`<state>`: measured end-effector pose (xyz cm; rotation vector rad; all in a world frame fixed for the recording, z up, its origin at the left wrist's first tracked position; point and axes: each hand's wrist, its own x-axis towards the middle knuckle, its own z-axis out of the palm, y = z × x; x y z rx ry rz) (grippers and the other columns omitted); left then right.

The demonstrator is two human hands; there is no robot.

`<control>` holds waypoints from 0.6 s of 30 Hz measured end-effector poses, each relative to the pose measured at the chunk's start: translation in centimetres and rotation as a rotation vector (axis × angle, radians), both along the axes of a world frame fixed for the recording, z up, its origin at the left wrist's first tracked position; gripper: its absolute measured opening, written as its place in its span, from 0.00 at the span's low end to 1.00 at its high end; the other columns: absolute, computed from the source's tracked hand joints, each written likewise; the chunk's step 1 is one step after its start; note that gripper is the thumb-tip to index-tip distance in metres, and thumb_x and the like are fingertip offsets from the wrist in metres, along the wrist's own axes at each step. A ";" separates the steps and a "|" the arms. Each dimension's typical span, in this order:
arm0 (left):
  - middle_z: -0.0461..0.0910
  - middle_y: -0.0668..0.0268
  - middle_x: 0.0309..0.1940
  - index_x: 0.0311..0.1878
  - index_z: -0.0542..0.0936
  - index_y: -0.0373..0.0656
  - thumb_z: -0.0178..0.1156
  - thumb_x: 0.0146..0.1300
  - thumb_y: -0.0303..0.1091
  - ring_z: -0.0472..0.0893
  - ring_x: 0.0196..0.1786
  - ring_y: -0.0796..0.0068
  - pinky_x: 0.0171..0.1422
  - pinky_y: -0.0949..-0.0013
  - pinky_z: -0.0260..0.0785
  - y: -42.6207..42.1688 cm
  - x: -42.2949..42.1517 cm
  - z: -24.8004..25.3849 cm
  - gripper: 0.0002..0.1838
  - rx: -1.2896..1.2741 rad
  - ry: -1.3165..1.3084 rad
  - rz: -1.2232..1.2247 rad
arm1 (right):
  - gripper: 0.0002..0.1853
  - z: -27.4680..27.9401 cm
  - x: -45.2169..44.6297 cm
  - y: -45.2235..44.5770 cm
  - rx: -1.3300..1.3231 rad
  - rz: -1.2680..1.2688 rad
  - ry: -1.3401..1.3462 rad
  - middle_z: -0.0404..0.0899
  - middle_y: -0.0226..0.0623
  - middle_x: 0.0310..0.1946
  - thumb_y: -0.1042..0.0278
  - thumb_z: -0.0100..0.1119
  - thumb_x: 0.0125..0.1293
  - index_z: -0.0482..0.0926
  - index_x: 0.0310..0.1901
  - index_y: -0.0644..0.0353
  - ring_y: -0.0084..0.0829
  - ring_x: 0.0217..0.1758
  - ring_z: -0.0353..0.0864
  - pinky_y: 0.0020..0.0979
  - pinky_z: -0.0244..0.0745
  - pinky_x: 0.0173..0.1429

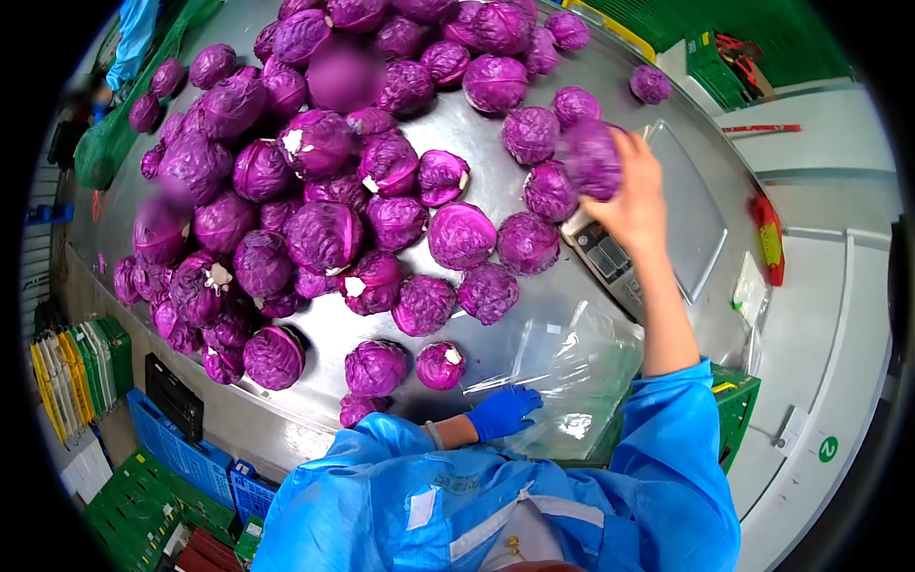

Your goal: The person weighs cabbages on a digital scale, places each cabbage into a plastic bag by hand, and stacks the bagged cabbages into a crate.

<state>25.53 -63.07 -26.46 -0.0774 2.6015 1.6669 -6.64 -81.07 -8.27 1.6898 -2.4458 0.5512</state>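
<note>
My bare right hand [637, 195] is wrapped round a red cabbage [592, 160], over the left edge of a digital scale [684, 224]. My left hand [503, 413], in a blue glove, rests on a clear plastic bag [572, 377] near the table's front edge. Its fingertips lie on the bag, and whether they pinch it is too small to tell. Just left of the held cabbage, several loose cabbages [528, 242] lie on the metal table [334, 336]. A small cabbage with a white stem [440, 366] sits left of my gloved hand.
A large heap of cabbages [324, 236] covers the table's left and back. Green crates [734, 410] stand at the right front, blue crates [181, 448] at the lower left. Green netting [107, 148] hangs at the far left. A person's blue sleeve [133, 43] shows at the upper left.
</note>
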 end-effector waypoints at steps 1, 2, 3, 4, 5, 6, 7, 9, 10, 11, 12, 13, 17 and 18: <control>0.76 0.58 0.61 0.58 0.79 0.45 0.57 0.61 0.34 0.76 0.59 0.54 0.66 0.56 0.68 -0.1 -0.3 0.1 0.21 0.001 -0.019 -0.001 | 0.49 0.0 -2.3 2.3 -0.008 -0.108 0.027 0.65 0.47 0.67 0.63 0.75 0.40 0.66 0.69 0.50 0.53 0.70 0.65 0.47 0.68 0.71; 0.75 0.57 0.63 0.59 0.79 0.45 0.57 0.62 0.34 0.76 0.59 0.54 0.66 0.56 0.67 0.0 -0.5 0.3 0.21 0.002 -0.038 -0.002 | 0.47 0.2 -4.2 4.2 0.009 -0.234 -0.032 0.66 0.47 0.67 0.62 0.74 0.41 0.67 0.68 0.51 0.53 0.67 0.68 0.47 0.70 0.68; 0.74 0.57 0.64 0.59 0.79 0.45 0.57 0.62 0.33 0.76 0.59 0.53 0.66 0.56 0.68 0.3 -0.7 0.6 0.20 -0.019 -0.020 -0.008 | 0.46 -0.5 -6.8 6.5 -0.007 -0.294 0.016 0.67 0.46 0.67 0.60 0.74 0.41 0.68 0.68 0.51 0.52 0.66 0.70 0.47 0.72 0.67; 0.72 0.57 0.66 0.58 0.80 0.45 0.57 0.63 0.33 0.76 0.59 0.53 0.66 0.56 0.68 0.4 -0.8 1.0 0.20 -0.044 -0.002 -0.017 | 0.47 -1.4 -8.5 8.5 0.009 -0.348 0.076 0.66 0.46 0.67 0.61 0.74 0.41 0.68 0.68 0.51 0.53 0.67 0.69 0.47 0.71 0.68; 0.71 0.57 0.67 0.57 0.81 0.45 0.56 0.63 0.32 0.76 0.59 0.53 0.66 0.55 0.68 0.6 -1.1 1.2 0.19 -0.069 0.016 -0.027 | 0.47 -2.1 -9.9 10.1 0.025 -0.401 0.136 0.65 0.47 0.68 0.61 0.75 0.41 0.67 0.68 0.51 0.53 0.68 0.67 0.47 0.70 0.69; 0.72 0.57 0.67 0.56 0.81 0.46 0.56 0.62 0.30 0.76 0.58 0.52 0.66 0.55 0.68 0.8 -1.7 1.3 0.18 -0.054 0.030 -0.038 | 0.48 -2.8 -11.0 11.3 0.001 -0.348 0.171 0.65 0.48 0.68 0.62 0.76 0.40 0.67 0.69 0.51 0.54 0.68 0.66 0.47 0.68 0.70; 0.72 0.56 0.66 0.55 0.82 0.46 0.56 0.61 0.28 0.76 0.58 0.52 0.65 0.56 0.68 0.8 -2.2 1.2 0.18 -0.039 0.043 -0.059 | 0.49 -3.4 -12.0 12.5 -0.021 -0.303 0.204 0.64 0.49 0.69 0.63 0.77 0.40 0.67 0.69 0.51 0.55 0.69 0.65 0.48 0.67 0.71; 0.74 0.56 0.65 0.53 0.83 0.47 0.56 0.60 0.26 0.77 0.56 0.51 0.64 0.55 0.69 1.2 -3.6 0.9 0.18 -0.029 0.042 -0.024 | 0.54 -3.5 -14.0 14.8 -0.040 -0.206 0.187 0.60 0.55 0.70 0.62 0.83 0.37 0.65 0.70 0.51 0.58 0.71 0.61 0.50 0.62 0.74; 0.74 0.56 0.65 0.52 0.84 0.47 0.56 0.59 0.25 0.77 0.56 0.51 0.63 0.55 0.70 1.8 -4.1 0.7 0.18 -0.031 0.022 0.043 | 0.55 -2.8 -14.2 15.6 -0.115 -0.260 0.186 0.59 0.57 0.70 0.58 0.84 0.36 0.64 0.71 0.50 0.59 0.71 0.60 0.51 0.62 0.74; 0.75 0.55 0.64 0.51 0.84 0.47 0.56 0.58 0.24 0.77 0.55 0.50 0.62 0.55 0.71 2.2 -4.5 0.4 0.18 -0.034 0.002 0.109 | 0.57 -1.9 -14.2 16.3 -0.190 -0.313 0.187 0.58 0.60 0.71 0.55 0.85 0.36 0.64 0.71 0.50 0.59 0.72 0.60 0.52 0.61 0.74; 0.76 0.55 0.62 0.54 0.83 0.46 0.56 0.56 0.21 0.78 0.52 0.51 0.59 0.55 0.73 0.8 -5.1 2.9 0.22 -0.233 0.104 0.054 | 0.58 -1.5 -14.6 16.8 -0.261 -0.362 0.142 0.57 0.61 0.71 0.53 0.85 0.35 0.63 0.71 0.50 0.60 0.72 0.60 0.52 0.61 0.74; 0.76 0.56 0.62 0.55 0.82 0.45 0.56 0.56 0.20 0.78 0.51 0.51 0.58 0.55 0.73 0.6 -5.7 3.9 0.23 -0.245 0.085 0.101 | 0.59 -1.3 -14.8 17.5 -0.329 -0.407 0.090 0.57 0.62 0.71 0.51 0.85 0.35 0.63 0.72 0.50 0.60 0.72 0.60 0.52 0.62 0.74; 0.78 0.58 0.61 0.59 0.79 0.43 0.55 0.53 0.20 0.78 0.49 0.54 0.55 0.56 0.74 2.4 -7.4 6.4 0.27 -0.340 0.047 0.171 | 0.59 -3.8 -12.9 15.9 -0.173 -0.455 -0.093 0.55 0.61 0.72 0.48 0.85 0.35 0.63 0.71 0.58 0.61 0.71 0.61 0.51 0.66 0.71; 0.78 0.58 0.60 0.59 0.79 0.44 0.55 0.53 0.21 0.78 0.49 0.55 0.54 0.56 0.74 3.3 -7.7 6.9 0.26 -0.379 0.025 0.138 | 0.58 -3.5 -12.9 15.8 -0.137 -0.440 -0.096 0.57 0.60 0.71 0.49 0.85 0.36 0.64 0.70 0.59 0.59 0.71 0.62 0.49 0.67 0.70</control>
